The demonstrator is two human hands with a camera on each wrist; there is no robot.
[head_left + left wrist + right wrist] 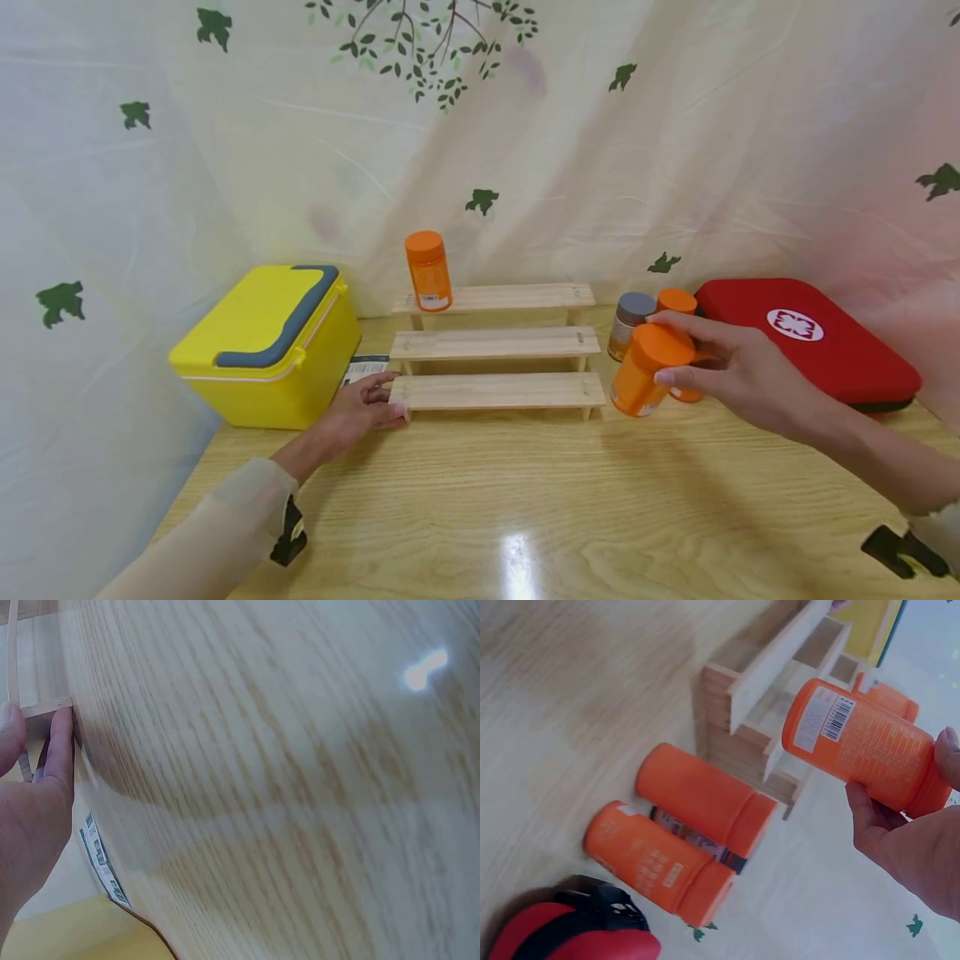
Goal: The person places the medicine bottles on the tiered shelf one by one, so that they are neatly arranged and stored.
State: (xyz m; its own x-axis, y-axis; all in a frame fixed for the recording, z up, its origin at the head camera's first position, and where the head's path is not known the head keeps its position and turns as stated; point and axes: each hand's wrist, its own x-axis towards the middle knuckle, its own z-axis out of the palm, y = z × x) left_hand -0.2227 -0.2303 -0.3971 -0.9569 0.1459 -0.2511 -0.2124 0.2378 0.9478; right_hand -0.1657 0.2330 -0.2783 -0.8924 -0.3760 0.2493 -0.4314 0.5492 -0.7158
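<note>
My right hand [723,362] holds an orange bottle [847,739] by its lid, slightly tilted, in the air near the right end of a three-step wooden rack [495,392]. Thumb and fingers of my left hand [360,417] grip the left end of the rack's lowest step, also visible in the left wrist view. Another orange bottle [429,273] stands upright at the left of the top step. Two more orange bottles [697,806] stand close together on the table right of the rack, beside a grey-capped bottle [628,321]; the raised bottle partly hides them in the head view.
A yellow box [277,333] with a grey-blue handle stands left of the rack. Between them lies a printed card or packet [366,367]. At the right is a red case [810,350] with a white emblem. A leaf-printed curtain [525,150] hangs behind the wooden table [480,492].
</note>
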